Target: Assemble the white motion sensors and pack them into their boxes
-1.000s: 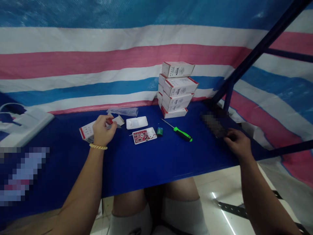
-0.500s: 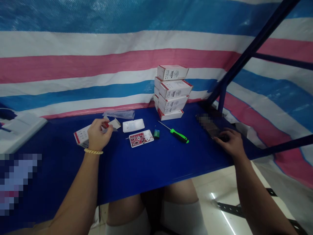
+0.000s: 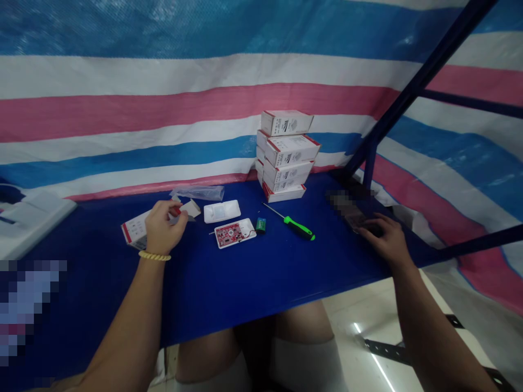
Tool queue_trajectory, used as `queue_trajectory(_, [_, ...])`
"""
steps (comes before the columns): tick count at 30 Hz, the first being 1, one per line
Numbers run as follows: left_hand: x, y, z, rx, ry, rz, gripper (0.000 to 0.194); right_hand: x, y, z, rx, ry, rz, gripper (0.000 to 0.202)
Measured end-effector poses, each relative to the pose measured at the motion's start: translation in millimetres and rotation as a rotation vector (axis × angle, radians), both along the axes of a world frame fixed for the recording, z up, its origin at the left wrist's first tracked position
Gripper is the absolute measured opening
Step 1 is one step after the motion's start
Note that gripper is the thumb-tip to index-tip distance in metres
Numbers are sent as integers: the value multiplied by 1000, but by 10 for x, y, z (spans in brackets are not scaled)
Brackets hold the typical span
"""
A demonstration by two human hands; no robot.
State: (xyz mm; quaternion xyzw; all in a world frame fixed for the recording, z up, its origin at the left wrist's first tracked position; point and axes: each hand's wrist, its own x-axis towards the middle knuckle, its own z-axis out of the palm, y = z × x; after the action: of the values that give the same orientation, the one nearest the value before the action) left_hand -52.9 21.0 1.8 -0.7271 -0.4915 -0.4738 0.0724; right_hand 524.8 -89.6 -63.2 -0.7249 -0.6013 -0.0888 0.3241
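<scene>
My left hand (image 3: 165, 227), with its fingers curled together, is at the opened end of a white and red cardboard box (image 3: 134, 228) lying on the table. A red part and pale flaps show by the fingertips; the exact grip is partly hidden. At the right, my right hand (image 3: 386, 238) has its fingers bent over the near end of a dark flat phone-like device (image 3: 354, 216), partly blurred out. Between the hands lie a white case half with a red circuit board (image 3: 229, 235), its white cover (image 3: 222, 211), a green battery (image 3: 261, 225) and a green-black screwdriver (image 3: 300, 228).
Several white and red boxes (image 3: 289, 152) are stacked at the back of the blue table (image 3: 245, 288). A clear plastic bag (image 3: 200, 192) lies behind the cover. A white object (image 3: 36, 223) stands at the left. Blue frame bars (image 3: 412, 98) run along the right.
The view has shifted very slightly. Both hands and the things on the table keep their places.
</scene>
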Motion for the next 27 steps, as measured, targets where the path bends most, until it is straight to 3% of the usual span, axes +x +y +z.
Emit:
queue_trajectory(8, [-13, 13, -22, 9, -4, -9, 13, -64, -55, 95, 21, 93, -37, 18])
queue_trajectory(15, [-21, 16, -18, 2, 9, 2, 14, -114, -72, 124, -63, 30, -15, 31])
queue_trajectory(27, [-21, 6, -13, 9, -3, -10, 12, -64, -66, 95, -52, 54, -42, 23])
